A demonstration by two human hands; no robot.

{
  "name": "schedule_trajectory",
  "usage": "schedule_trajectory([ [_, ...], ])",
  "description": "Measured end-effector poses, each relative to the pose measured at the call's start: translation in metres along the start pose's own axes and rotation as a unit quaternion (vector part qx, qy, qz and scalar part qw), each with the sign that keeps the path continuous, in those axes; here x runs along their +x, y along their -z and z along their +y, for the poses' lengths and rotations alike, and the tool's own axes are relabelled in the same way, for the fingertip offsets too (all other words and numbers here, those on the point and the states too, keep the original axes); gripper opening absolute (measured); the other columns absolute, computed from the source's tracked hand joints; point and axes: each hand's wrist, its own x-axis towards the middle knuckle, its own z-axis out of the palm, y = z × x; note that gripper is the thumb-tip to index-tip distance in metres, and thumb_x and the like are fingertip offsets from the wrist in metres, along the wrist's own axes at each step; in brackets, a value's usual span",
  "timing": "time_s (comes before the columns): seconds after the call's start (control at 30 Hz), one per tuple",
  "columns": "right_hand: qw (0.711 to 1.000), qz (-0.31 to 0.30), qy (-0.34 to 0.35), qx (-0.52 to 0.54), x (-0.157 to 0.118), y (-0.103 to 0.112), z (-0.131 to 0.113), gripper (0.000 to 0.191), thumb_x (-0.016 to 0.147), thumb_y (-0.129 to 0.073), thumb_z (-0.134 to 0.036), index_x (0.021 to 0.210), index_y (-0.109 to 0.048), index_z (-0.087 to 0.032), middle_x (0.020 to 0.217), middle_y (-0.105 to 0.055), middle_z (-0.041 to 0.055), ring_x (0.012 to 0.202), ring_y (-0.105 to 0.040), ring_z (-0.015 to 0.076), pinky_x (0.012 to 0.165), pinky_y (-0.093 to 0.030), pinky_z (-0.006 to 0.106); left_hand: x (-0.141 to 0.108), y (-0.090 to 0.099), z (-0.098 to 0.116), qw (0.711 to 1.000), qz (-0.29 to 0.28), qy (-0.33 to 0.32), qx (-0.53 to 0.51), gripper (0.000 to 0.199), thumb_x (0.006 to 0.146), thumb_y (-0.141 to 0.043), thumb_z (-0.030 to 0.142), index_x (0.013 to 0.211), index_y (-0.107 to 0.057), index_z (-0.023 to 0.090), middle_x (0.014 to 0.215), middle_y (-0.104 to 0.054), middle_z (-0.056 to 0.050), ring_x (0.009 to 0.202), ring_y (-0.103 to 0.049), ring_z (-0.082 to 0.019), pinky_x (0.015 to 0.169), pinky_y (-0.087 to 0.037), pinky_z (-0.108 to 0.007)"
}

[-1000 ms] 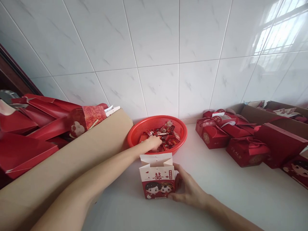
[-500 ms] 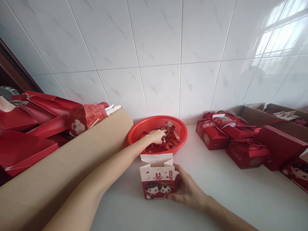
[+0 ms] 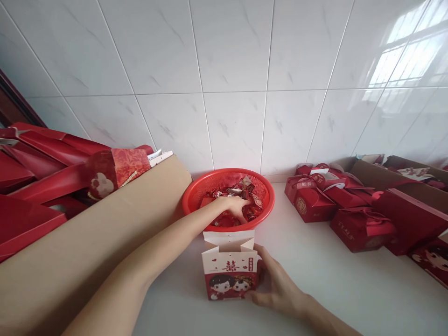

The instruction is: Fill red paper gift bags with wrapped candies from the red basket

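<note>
A red plastic basket (image 3: pixel 194 193) against the tiled wall holds many red-wrapped sweets (image 3: pixel 224 218). My left hand (image 3: pixel 238 206) reaches into it from the left, fingers bent down among the wrappers; the fingertips and anything between them are hidden. Just in front of the basket stands an open-topped paper box (image 3: pixel 229 275), white above and red below, with two cartoon figures. My right hand (image 3: pixel 276 284) grips this box by its right side, thumb at the front lower corner.
On the left, a long cardboard box (image 3: pixel 115 228) is filled with red boxes (image 3: pixel 52 147). Several closed red gift boxes (image 3: pixel 311 200) stand on the white surface (image 3: pixel 301 247) at right, beside another cardboard box (image 3: pixel 371 172).
My left hand has shifted slightly right and down within the basket. The view has tilted a little; my right hand still grips the paper box.
</note>
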Motion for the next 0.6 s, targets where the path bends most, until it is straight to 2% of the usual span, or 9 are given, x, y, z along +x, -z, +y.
schedule_trajectory([
  [0.13, 1.000, -0.002, -0.007, 0.000, 0.000, 0.000, -0.002, 0.079, 0.069, -0.078, -0.021, 0.138, -0.040, -0.024, 0.114, -0.066, 0.0074, 0.094, -0.064, 0.0246, 0.078, -0.052, 0.036, 0.006, -0.004, -0.006, 0.999, 0.013, -0.028, -0.023, 0.087, 0.061, -0.079, 0.051, 0.139, -0.055, 0.022, 0.129, -0.066, -0.014, 0.112, -0.064, -0.036, 0.087, -0.052, -0.038],
  [0.37, 1.000, -0.003, -0.021, 0.007, 0.000, 0.001, -0.004, 0.077, 0.070, -0.078, -0.024, 0.137, -0.041, -0.024, 0.115, -0.066, 0.0079, 0.095, -0.064, 0.0253, 0.078, -0.052, 0.036, 0.011, -0.005, -0.011, 0.998, 0.023, -0.026, -0.049, 0.097, 0.063, -0.076, 0.064, 0.147, -0.046, 0.025, 0.143, -0.057, -0.014, 0.126, -0.056, -0.038, 0.095, -0.050, -0.039],
  [0.47, 1.000, -0.006, -0.020, 0.008, 0.000, 0.002, -0.004, 0.076, 0.069, -0.078, -0.024, 0.136, -0.042, -0.023, 0.113, -0.067, 0.0079, 0.094, -0.064, 0.0251, 0.077, -0.052, 0.036, 0.014, -0.005, -0.011, 0.997, 0.038, -0.029, -0.055, 0.094, 0.065, -0.077, 0.061, 0.146, -0.047, 0.025, 0.147, -0.053, -0.014, 0.131, -0.052, -0.038, 0.100, -0.048, -0.040],
  [0.6, 1.000, -0.007, -0.022, 0.010, -0.001, 0.002, -0.004, 0.076, 0.069, -0.077, -0.022, 0.136, -0.042, -0.024, 0.111, -0.067, 0.0069, 0.090, -0.063, 0.0235, 0.075, -0.052, 0.034, 0.017, -0.006, -0.013, 0.994, 0.023, -0.057, -0.091, 0.088, 0.064, -0.081, 0.046, 0.143, -0.050, 0.023, 0.144, -0.057, -0.011, 0.127, -0.057, -0.035, 0.101, -0.048, -0.038],
])
